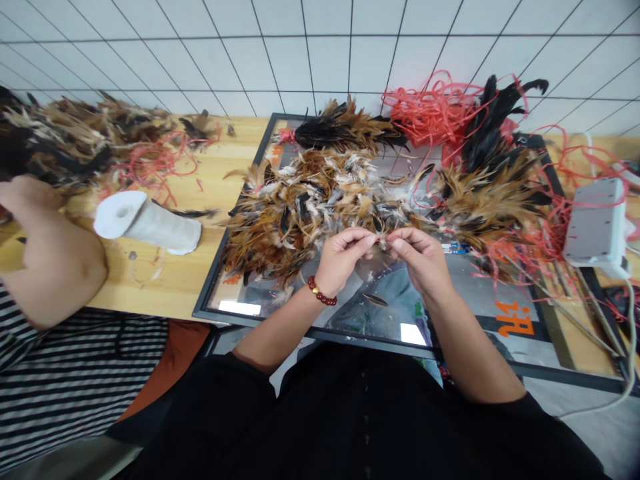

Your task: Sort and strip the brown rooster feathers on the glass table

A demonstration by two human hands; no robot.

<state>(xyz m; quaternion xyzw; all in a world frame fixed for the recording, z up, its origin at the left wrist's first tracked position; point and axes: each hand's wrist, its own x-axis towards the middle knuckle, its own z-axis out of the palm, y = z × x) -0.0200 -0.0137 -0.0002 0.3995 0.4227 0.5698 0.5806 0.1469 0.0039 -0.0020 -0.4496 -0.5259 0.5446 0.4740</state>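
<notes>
My left hand (344, 259), with a red bead bracelet at the wrist, and my right hand (421, 257) meet fingertip to fingertip over a glass-topped frame (380, 320). Both pinch a small tuft of brown feathers (383, 241) between thumbs and forefingers. Just beyond them lies a big loose heap of brown, black and white feathers (305, 207). A tied bundle of dark feathers (345, 128) rests at the frame's far edge.
Red plastic string (430, 110) tangles at the back right among more feathers (493, 180). A white roll (145, 223) lies on the wooden table (165, 280). A co-worker's arm in a striped top (55, 267) works at left. A grey box (597, 223) sits right.
</notes>
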